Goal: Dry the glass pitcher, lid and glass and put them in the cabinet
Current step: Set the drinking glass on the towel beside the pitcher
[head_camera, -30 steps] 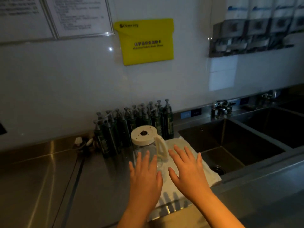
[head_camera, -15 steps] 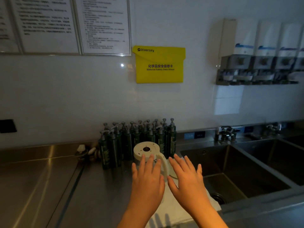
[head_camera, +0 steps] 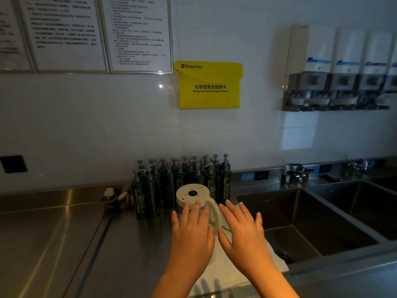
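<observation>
A glass pitcher with a cream base [head_camera: 192,194] and cream handle [head_camera: 216,214] stands upside down on a white cloth [head_camera: 223,274] on the steel counter. My left hand [head_camera: 191,233] is held flat with fingers spread, in front of the pitcher and hiding most of its glass body. My right hand [head_camera: 242,231] hovers flat beside it, just right of the handle, over the cloth. Neither hand grips anything. No separate lid or drinking glass shows.
Several dark green pump bottles [head_camera: 182,181] stand against the wall behind the pitcher. A deep steel sink [head_camera: 300,220] lies to the right with taps [head_camera: 295,172] behind it. Small stoppers [head_camera: 116,197] sit left of the bottles. Wall dispensers [head_camera: 343,69] hang upper right.
The camera has tilted up, showing more wall and less of the near counter. Both hands stay flat and spread in front of the pitcher, barely shifted.
</observation>
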Available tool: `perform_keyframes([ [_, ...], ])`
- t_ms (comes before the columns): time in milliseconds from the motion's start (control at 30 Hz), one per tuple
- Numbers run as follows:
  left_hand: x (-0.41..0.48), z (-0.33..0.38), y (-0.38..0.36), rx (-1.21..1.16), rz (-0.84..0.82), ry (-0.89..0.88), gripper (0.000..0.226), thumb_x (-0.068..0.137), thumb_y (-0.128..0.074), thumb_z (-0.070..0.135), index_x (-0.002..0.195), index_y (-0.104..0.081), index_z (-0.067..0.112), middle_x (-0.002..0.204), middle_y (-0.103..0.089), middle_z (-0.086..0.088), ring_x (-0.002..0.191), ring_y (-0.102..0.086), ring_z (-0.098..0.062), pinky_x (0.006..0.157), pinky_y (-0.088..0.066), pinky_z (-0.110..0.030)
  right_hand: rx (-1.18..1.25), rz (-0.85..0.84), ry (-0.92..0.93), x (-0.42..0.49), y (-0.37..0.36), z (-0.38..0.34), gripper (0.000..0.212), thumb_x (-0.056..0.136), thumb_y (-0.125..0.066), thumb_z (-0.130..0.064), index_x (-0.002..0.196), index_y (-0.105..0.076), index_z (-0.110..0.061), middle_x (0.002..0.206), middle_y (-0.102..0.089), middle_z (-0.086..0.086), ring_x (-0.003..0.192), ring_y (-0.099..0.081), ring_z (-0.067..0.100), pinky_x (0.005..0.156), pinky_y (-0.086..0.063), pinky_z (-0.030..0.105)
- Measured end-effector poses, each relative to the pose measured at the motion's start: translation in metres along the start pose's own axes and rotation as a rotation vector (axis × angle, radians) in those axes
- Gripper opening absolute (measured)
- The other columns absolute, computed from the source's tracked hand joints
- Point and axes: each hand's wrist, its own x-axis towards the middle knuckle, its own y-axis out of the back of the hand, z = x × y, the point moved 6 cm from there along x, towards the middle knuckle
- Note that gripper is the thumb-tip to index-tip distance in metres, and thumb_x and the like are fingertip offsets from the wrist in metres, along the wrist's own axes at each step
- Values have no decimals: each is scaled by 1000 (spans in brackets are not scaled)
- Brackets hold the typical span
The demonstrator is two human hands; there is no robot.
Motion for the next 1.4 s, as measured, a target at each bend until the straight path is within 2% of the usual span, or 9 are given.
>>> perform_keyframes([
  [567,-11,-2,-1,-24,36,-13,48,77,-35,35,106,-69,18,113,-68,-5,105,-64,-30,79,-50,-53,48,-27,-16,-7,4,-5,68,52,-86,-40,114,-64,-23,117,-65,-2,106,-63,26,78,-47,55],
  [700,-15,-6,-6,-42,31,-16,46,77,-36,35,113,-59,19,115,-67,-6,107,-63,-30,81,-49,-52,85,-29,-7,-12,1,-8,68,57,-85,-36,118,-61,-21,120,-63,0,109,-61,28,80,-45,58],
  [833,-21,-13,-13,-33,-34,3,50,76,-35,36,107,-70,17,114,-68,-7,107,-64,-30,80,-50,-51,93,-31,-10,-17,-2,-12,65,56,-86,-33,115,-63,-18,116,-65,3,107,-62,29,78,-46,61],
  [933,-28,-19,-20,-35,-58,-2,50,76,-36,35,106,-70,16,114,-67,-8,106,-63,-31,80,-50,-52,108,-33,-22,-22,-5,-15,54,66,-71,-35,116,-62,-18,116,-65,4,107,-62,30,78,-45,63],
  [1033,-34,-28,-27,-30,-72,-3,50,75,-35,34,105,-71,15,113,-68,-8,106,-64,-31,79,-50,-51,86,-71,-49,-26,-9,-19,53,65,-60,-36,115,-64,-17,115,-66,5,105,-63,31,78,-46,61],
  [1167,-41,-40,-39,-33,-100,0,50,75,-36,33,105,-71,13,113,-68,-9,105,-64,-33,78,-49,-55,75,-129,-57,-33,-18,-28,52,64,-62,-34,112,-66,-16,114,-66,6,104,-63,31,78,-46,61],
  [1233,-44,-43,-45,-32,-110,-20,44,74,-46,31,106,-70,12,113,-67,-10,106,-63,-34,78,-49,-55,86,-153,-58,-36,-23,-32,50,64,-72,-31,112,-66,-15,114,-66,7,104,-63,32,77,-46,61],
  [1300,-45,-47,-51,-47,-126,-30,45,67,-58,30,106,-69,12,113,-67,-11,106,-63,-34,79,-48,-56,97,-202,-74,-37,-28,-37,58,59,-84,-28,112,-65,-15,115,-66,8,103,-63,32,78,-46,62],
  [1400,-46,-54,-61,-65,-114,-33,47,64,-64,27,109,-68,11,115,-66,-12,108,-62,-36,82,-43,-56,121,-272,-97,-39,-37,-42,62,57,-86,-27,113,-64,-14,116,-65,8,105,-62,33,78,-45,63],
])
